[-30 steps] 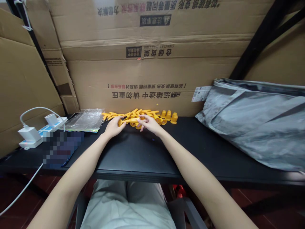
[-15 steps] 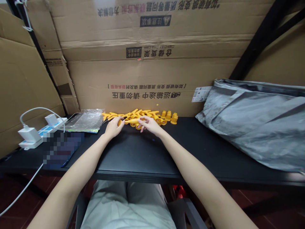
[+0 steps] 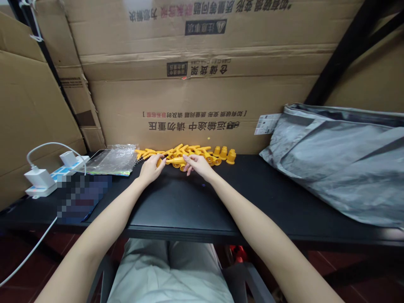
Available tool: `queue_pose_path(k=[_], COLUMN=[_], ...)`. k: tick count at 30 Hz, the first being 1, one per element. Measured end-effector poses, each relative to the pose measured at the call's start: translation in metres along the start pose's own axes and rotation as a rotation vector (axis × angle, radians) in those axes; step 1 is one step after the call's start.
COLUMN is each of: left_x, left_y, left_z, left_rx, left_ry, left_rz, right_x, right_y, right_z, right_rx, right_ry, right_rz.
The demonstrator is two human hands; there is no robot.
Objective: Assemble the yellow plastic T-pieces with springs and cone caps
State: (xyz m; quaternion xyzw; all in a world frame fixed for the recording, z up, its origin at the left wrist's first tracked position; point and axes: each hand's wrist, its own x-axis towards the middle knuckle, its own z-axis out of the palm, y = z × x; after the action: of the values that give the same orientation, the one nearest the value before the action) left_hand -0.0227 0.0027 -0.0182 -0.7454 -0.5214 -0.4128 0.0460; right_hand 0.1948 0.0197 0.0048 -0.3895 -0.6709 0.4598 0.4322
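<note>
A slim yellow plastic part (image 3: 176, 160), with a thin stem to the left and a thicker body to the right, spans the gap between my hands. My left hand (image 3: 151, 169) is closed around its left end, thumb and fingers pinching yellow plastic. With thumb and fingertips, my right hand (image 3: 198, 166) grips the thicker right end, its lower fingers curled beneath. Right behind my hands lies a pile of yellow plastic pieces (image 3: 192, 149), some forked, some with round hollow ends. Several yellow flanged caps (image 3: 231, 157) stand upright at the pile's right. My fingers hide parts of the held piece.
A clear plastic bag (image 3: 112, 160) lies left of the pile on the black table (image 3: 186, 206). Farther left are a power strip (image 3: 67, 168) with white chargers and a cable. A grey fabric bag (image 3: 334, 164) fills the right side. Cardboard (image 3: 202, 97) walls the back.
</note>
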Motion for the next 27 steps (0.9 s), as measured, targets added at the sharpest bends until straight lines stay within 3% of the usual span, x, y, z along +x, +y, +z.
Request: queue_pose_path(k=[27], left_x=[-0.0029], left_y=[0.0085], left_z=[-0.0011], left_rx=[0.121], left_ry=[0.023], left_rz=[0.010], right_x=[-0.0054], right_y=[-0.0049], right_z=[0.0102], right_rx=[-0.004], right_ry=[0.119], right_rz=[0.161])
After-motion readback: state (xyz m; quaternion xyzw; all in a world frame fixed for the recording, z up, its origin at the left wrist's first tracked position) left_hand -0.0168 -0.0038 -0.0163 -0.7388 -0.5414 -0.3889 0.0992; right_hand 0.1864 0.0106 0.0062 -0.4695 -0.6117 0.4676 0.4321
